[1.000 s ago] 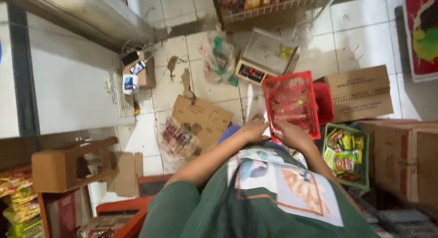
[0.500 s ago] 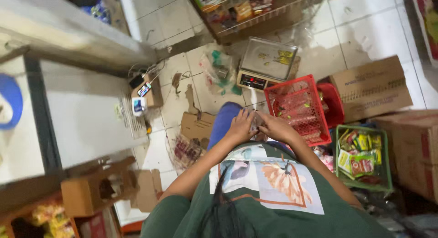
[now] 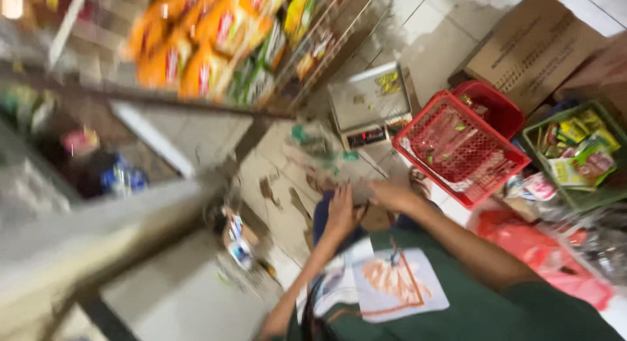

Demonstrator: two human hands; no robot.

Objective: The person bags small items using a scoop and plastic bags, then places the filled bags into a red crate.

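The frame is motion-blurred. My left hand (image 3: 339,215) and my right hand (image 3: 392,194) are close together in front of my green printed shirt, above a blue-clad knee (image 3: 321,218). A brownish flat piece (image 3: 358,189) lies between the hands; the blur hides whether either hand grips it. A red plastic basket (image 3: 457,148) holding wrapped goods stands just right of my right hand, not touched.
A digital scale (image 3: 372,106) sits on the tiled floor beyond the hands. A wire rack of orange snack packets (image 3: 209,47) fills the top left. Cardboard boxes (image 3: 529,47), a green crate of packets (image 3: 578,151) and red bags (image 3: 542,249) crowd the right. Scraps litter the floor.
The view swung so the snack rack now fills the top left. My hands left the red basket and came together over my knee.
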